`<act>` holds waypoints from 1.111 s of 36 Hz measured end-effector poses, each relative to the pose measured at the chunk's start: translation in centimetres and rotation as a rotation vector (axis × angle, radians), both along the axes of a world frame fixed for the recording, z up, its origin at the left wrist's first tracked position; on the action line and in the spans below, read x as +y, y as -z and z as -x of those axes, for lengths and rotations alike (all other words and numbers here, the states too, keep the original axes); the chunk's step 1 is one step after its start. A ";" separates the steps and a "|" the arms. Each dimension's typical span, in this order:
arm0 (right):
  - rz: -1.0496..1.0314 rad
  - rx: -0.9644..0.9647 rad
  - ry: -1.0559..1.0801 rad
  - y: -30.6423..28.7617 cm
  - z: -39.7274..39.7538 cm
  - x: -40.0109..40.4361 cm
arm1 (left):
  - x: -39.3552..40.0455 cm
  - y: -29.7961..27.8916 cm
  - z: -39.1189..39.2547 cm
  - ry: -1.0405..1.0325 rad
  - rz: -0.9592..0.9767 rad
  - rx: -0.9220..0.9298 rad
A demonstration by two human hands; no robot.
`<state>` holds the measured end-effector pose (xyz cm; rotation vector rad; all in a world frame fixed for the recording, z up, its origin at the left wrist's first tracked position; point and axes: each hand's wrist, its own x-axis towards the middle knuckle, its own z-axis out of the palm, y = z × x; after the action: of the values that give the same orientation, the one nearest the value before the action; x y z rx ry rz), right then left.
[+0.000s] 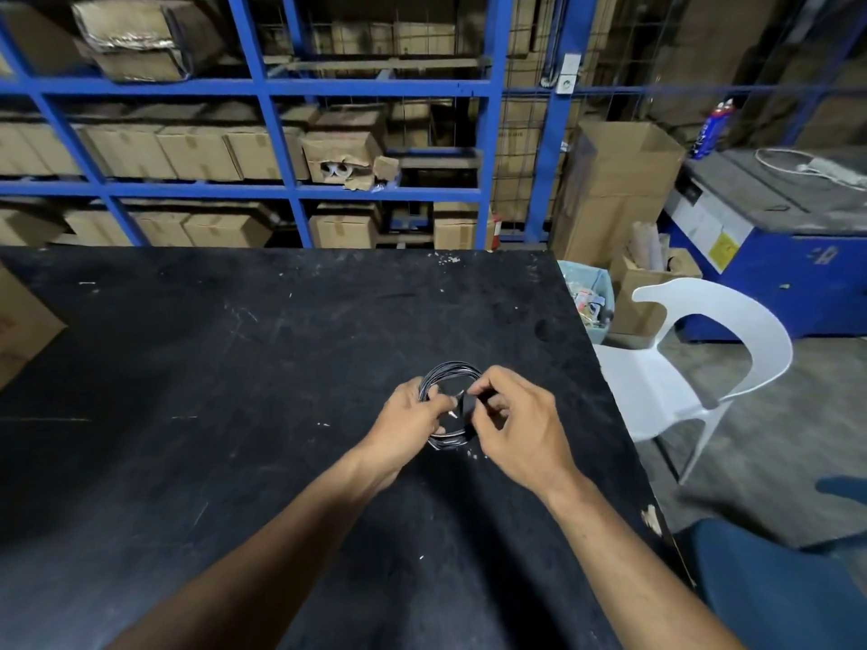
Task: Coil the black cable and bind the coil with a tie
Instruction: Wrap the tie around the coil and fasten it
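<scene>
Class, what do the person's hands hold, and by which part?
Both hold the coiled black cable: left hand grips its left side, right hand pinches the right side.

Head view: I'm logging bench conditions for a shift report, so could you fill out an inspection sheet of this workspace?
Surface: black table, scratched, white specks.
Job's things: black cable already coiled, held above the table; tie not clearly visible.
Clutter: nothing seen on the table besides specks.
Grippers: left hand grips the coil's left side; right hand pinches something small and dark at the coil.
Cables: white cord on blue machine.
Surroundings: blue racking with cartons, white chair.
</scene>
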<state>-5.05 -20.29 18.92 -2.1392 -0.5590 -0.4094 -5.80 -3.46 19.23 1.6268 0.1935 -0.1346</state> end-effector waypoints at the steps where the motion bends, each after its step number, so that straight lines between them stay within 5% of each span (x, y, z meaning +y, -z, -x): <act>1: 0.051 -0.033 -0.012 0.0 0.2 -0.1 | 0.0 0.0 0.0 0.001 -0.053 0.000; 6: 0.125 -0.082 -0.064 0.3 0.3 -0.5 | -0.1 -0.7 0.1 0.098 -0.299 -0.037; 12: -0.433 0.440 0.077 0.2 -0.2 -0.7 | 0.4 -1.6 -0.5 0.233 -0.461 -0.087; 20: -0.061 0.425 0.063 -0.9 -0.2 -2.0 | 0.1 -2.6 -0.5 0.327 -0.786 -0.221; 25: -0.062 0.430 0.170 -1.0 -0.2 -1.6 | -1.0 -2.8 -0.7 0.278 -0.682 -0.169; 32: -0.772 0.707 0.404 -0.5 0.3 0.0 | -1.6 -3.1 -0.4 0.222 -0.675 -0.276; 40: -1.180 0.915 0.444 -1.1 0.0 1.2 | -1.8 -3.1 0.7 0.348 -0.902 -0.496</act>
<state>-5.05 -19.10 20.03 -1.0499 0.5909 0.0671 -6.48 -5.29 22.34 2.5205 -0.4851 0.1170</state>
